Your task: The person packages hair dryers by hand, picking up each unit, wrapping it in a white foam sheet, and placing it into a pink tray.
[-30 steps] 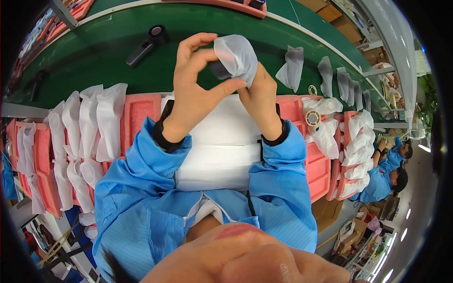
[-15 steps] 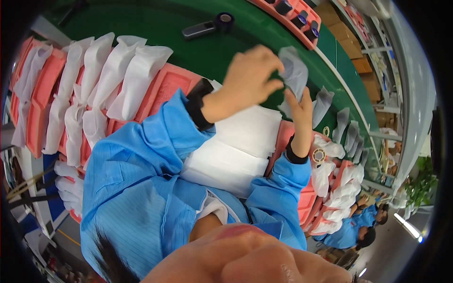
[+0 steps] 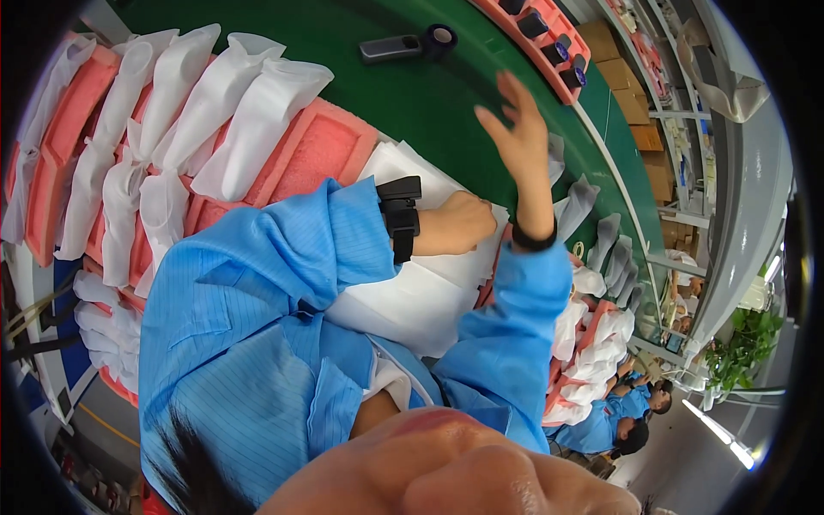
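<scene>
My left hand (image 3: 459, 221) is curled over the right side of a stack of white packing sheets (image 3: 412, 311); what its fingers hold, if anything, is hidden. Farther out, above the green tabletop, my right hand (image 3: 521, 133) is open and empty, its fingers apart. Just beyond that wrist stands a translucent white wrapped piece (image 3: 557, 157), partly hidden by the hand. A dark grey handle-shaped device with a round head (image 3: 390, 49) lies at the far side. At the far right, a pink foam tray (image 3: 506, 30) holds several dark pieces with purple ends.
Pink foam trays (image 3: 330, 142) with several white-wrapped pieces (image 3: 266, 120) fill the left side. More wrapped pieces (image 3: 603, 343) lie in trays at the right, beside a row of grey-white wrapped ones (image 3: 620, 262). Co-workers (image 3: 605, 425), shelves and cardboard boxes (image 3: 622, 86) are beyond.
Both hands have left the wrapped piece they were at, which is now on the table. My left hand has come down onto the white sheets; my right has moved farther out and opened.
</scene>
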The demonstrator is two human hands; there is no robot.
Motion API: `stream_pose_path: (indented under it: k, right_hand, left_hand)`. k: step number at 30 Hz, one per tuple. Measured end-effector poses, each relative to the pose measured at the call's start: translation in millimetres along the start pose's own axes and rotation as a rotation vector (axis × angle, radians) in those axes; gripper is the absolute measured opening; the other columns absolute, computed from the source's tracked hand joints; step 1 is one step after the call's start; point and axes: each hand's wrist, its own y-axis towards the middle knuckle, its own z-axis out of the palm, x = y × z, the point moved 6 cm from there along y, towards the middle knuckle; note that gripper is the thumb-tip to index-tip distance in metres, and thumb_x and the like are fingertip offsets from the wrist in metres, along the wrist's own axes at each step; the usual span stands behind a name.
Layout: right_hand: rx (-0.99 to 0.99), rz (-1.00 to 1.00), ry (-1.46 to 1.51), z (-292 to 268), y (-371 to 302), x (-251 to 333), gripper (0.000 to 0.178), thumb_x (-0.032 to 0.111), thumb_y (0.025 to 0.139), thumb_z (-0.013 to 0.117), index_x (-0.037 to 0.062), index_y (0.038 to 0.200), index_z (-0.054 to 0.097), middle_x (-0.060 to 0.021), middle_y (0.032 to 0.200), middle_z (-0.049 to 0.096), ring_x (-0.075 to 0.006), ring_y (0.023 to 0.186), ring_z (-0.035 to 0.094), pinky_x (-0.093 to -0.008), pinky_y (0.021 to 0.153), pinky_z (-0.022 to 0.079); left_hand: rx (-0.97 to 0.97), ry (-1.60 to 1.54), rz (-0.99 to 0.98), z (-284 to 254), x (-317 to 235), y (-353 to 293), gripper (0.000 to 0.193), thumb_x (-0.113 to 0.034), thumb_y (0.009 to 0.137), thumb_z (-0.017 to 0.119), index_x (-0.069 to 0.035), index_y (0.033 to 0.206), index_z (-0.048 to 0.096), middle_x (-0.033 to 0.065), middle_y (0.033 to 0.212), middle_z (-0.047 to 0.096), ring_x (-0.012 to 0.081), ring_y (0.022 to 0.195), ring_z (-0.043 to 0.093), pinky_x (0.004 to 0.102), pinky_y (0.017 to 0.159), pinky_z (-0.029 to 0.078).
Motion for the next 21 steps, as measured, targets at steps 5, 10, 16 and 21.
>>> stream_pose_path:
  k: [5, 10, 16, 21]
  right_hand:
    - [-0.086, -0.030, -0.015, 52.3, 100.9, -92.8, 0.084, 0.014, 0.057, 0.082, -0.0015, 0.131, 0.044, -0.0166, 0.129, 0.053, -0.0276, 0.120, 0.051, -0.0345, 0.096, 0.044]
    - [0.042, 0.194, 0.267, 100.9, 107.9, -90.1, 0.077, 0.012, 0.052, 0.082, -0.0019, 0.120, 0.050, -0.0155, 0.119, 0.059, -0.0266, 0.109, 0.058, -0.0334, 0.091, 0.047]
    - [-0.219, 0.040, 0.228, -2.0, 40.1, -35.3, 0.056, 0.003, 0.054, 0.076, 0.0014, 0.105, 0.052, -0.0102, 0.098, 0.061, -0.0188, 0.092, 0.060, -0.0279, 0.086, 0.046]
    - [-0.764, -0.283, 0.273, -104.7, -70.4, 20.0, 0.061, 0.000, 0.056, 0.071, 0.0065, 0.109, 0.040, -0.0121, 0.101, 0.053, -0.0238, 0.094, 0.058, -0.0378, 0.087, 0.047]
  left_hand:
    - [0.031, -0.068, -0.025, 4.8, -8.5, 8.9, 0.017, -0.016, 0.066, 0.073, -0.003, 0.073, 0.067, 0.0188, 0.082, 0.066, 0.0330, 0.081, 0.064, 0.0409, 0.068, 0.050]
    - [0.030, -0.079, -0.169, 19.9, 9.8, 5.2, 0.008, -0.013, 0.068, 0.067, -0.008, 0.073, 0.068, 0.0167, 0.081, 0.067, 0.0310, 0.080, 0.065, 0.0400, 0.065, 0.050]
    - [-0.091, -0.087, -0.108, -37.7, 0.5, 11.0, 0.010, -0.018, 0.074, 0.065, -0.009, 0.075, 0.066, 0.0123, 0.075, 0.065, 0.0315, 0.073, 0.064, 0.0417, 0.060, 0.048]
    - [-0.824, -0.531, -0.144, -127.3, -6.0, -10.8, 0.022, -0.022, 0.075, 0.074, -0.006, 0.072, 0.059, 0.0056, 0.066, 0.057, 0.0194, 0.055, 0.054, 0.0310, 0.045, 0.039]
